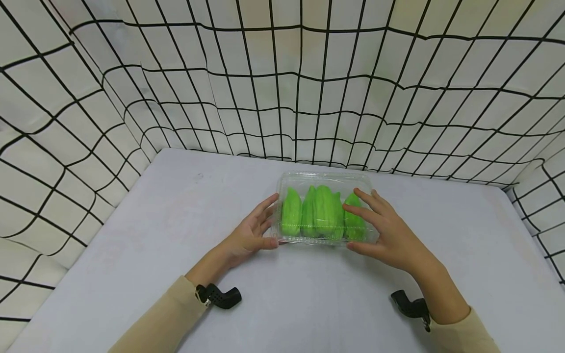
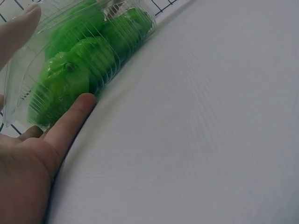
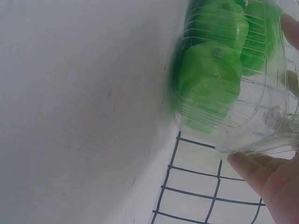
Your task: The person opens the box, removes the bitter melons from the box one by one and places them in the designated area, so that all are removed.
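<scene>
Clear plastic box (image 1: 326, 176) of green pieces (image 1: 324, 211) between, and touched by, two wide-spread hands (image 1: 250, 237) (image 1: 390, 235)

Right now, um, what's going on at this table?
A person in beige sleeves is handling a clear plastic box with elongated green pieces inside, at a white table. The left hand holds its left end; the right hand is spread over its right end. I can't tell whether it's fully closed.
</scene>
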{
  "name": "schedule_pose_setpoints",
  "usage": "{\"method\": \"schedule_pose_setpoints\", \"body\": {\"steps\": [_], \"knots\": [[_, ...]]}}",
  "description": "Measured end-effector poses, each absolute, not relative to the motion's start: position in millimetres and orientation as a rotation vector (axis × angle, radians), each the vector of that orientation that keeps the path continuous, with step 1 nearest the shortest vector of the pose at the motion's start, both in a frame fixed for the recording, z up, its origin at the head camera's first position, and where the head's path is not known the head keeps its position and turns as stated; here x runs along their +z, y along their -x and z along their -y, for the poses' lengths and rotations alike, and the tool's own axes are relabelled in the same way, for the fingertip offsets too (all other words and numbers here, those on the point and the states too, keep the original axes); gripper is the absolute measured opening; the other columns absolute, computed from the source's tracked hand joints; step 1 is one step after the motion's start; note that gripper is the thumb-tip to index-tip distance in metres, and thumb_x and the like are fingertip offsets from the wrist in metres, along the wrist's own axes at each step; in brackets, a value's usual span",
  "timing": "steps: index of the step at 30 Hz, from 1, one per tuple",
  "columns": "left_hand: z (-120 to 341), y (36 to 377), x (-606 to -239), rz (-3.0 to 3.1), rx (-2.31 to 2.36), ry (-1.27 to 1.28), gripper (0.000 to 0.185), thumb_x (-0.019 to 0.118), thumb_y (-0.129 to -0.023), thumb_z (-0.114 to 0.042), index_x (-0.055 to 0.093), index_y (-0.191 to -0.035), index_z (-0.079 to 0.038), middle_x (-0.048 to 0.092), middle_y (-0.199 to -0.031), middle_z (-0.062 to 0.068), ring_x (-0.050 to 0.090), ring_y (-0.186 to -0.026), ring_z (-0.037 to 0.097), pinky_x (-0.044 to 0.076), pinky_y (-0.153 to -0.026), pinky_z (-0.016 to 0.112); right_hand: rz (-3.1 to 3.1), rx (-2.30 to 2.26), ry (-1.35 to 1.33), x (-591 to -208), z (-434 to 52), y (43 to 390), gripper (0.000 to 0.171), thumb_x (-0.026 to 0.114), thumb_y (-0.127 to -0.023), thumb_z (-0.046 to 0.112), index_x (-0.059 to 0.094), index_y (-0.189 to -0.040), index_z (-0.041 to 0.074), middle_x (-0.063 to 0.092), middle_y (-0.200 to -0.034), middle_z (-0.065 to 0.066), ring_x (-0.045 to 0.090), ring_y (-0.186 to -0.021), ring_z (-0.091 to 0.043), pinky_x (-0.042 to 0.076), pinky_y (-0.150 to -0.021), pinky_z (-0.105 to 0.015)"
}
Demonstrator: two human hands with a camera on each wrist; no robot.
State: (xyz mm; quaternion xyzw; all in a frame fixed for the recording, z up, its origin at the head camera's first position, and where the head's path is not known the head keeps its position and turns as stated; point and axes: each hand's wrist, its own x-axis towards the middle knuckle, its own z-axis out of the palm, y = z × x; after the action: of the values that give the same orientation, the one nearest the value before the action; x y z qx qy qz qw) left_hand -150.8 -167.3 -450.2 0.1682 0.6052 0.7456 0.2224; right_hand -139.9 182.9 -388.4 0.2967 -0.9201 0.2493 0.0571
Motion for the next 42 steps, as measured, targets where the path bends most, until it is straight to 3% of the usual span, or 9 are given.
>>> {"method": "schedule_pose_setpoints", "body": {"steps": [4,9,14,20,29,34,42], "knots": [[168.1,150.5,-449.8,-1.684,2.035,-0.479,0.116,0.09,-0.073,-0.017,0.015,-0.16,-0.036,-0.004,-0.168,0.01,-0.002,-0.154,0.034,0.016,-0.122,0.051,2.788,0.754,-0.894,-388.6,-182.6,139.4,0.076,0.086,-0.075,0.041,0.055,-0.143,0.024,0.029,-0.163,-0.004,0.018,-0.149,-0.046,0.03,-0.108,-0.074],[168.0,149.6,-448.9,-1.691,2.019,-0.487,0.114,0.088,-0.076,-0.013,0.014,-0.159,-0.038,-0.005,-0.168,0.008,-0.002,-0.154,0.03,0.013,-0.123,0.05,2.772,0.756,-0.903,-389.0,-182.7,139.7,0.076,0.087,-0.076,0.039,0.055,-0.143,0.023,0.03,-0.163,-0.005,0.02,-0.148,-0.048,0.03,-0.108,-0.074],[166.6,149.5,-449.2,-1.697,2.014,-0.5,0.113,0.084,-0.079,-0.008,0.012,-0.16,-0.037,-0.002,-0.168,0.008,0.003,-0.154,0.029,0.019,-0.122,0.048,2.773,0.779,-0.906,-388.4,-182.8,140.2,0.076,0.087,-0.076,0.038,0.054,-0.144,0.026,0.029,-0.163,-0.002,0.019,-0.148,-0.047,0.029,-0.11,-0.073],[166.0,150.0,-450.2,-1.692,2.02,-0.504,0.113,0.082,-0.079,-0.003,0.012,-0.16,-0.037,0.0,-0.168,0.007,0.006,-0.154,0.028,0.035,-0.115,0.034,2.763,0.786,-0.907,-388.5,-182.6,140.0,0.078,0.088,-0.075,0.037,0.054,-0.144,0.025,0.029,-0.163,-0.001,0.019,-0.148,-0.048,0.029,-0.11,-0.073],[165.9,150.0,-451.3,-1.709,2.023,-0.476,0.11,0.081,-0.079,0.0,0.016,-0.158,-0.041,0.006,-0.168,0.004,0.01,-0.154,0.025,0.04,-0.111,0.031,2.747,0.79,-0.907,-389.5,-182.2,140.0,0.078,0.088,-0.075,0.038,0.053,-0.144,0.026,0.029,-0.163,-0.001,0.018,-0.149,-0.048,0.028,-0.11,-0.073],[166.0,150.2,-451.7,-1.728,2.011,-0.473,0.109,0.083,-0.079,-0.006,0.017,-0.158,-0.042,0.006,-0.168,0.003,0.01,-0.154,0.025,0.039,-0.112,0.031,2.745,0.788,-0.908,-389.5,-182.0,140.0,0.078,0.087,-0.075,0.038,0.054,-0.144,0.025,0.03,-0.163,-0.001,0.018,-0.148,-0.048,0.028,-0.11,-0.073],[166.8,150.0,-450.4,-1.758,1.99,-0.472,0.107,0.082,-0.08,-0.007,0.017,-0.158,-0.042,0.006,-0.168,0.002,0.01,-0.154,0.026,0.035,-0.116,0.038,2.741,0.779,-0.907,-389.7,-181.4,139.9,0.078,0.088,-0.075,0.038,0.054,-0.143,0.024,0.031,-0.162,-0.002,0.019,-0.148,-0.049,0.029,-0.109,-0.074]]}}
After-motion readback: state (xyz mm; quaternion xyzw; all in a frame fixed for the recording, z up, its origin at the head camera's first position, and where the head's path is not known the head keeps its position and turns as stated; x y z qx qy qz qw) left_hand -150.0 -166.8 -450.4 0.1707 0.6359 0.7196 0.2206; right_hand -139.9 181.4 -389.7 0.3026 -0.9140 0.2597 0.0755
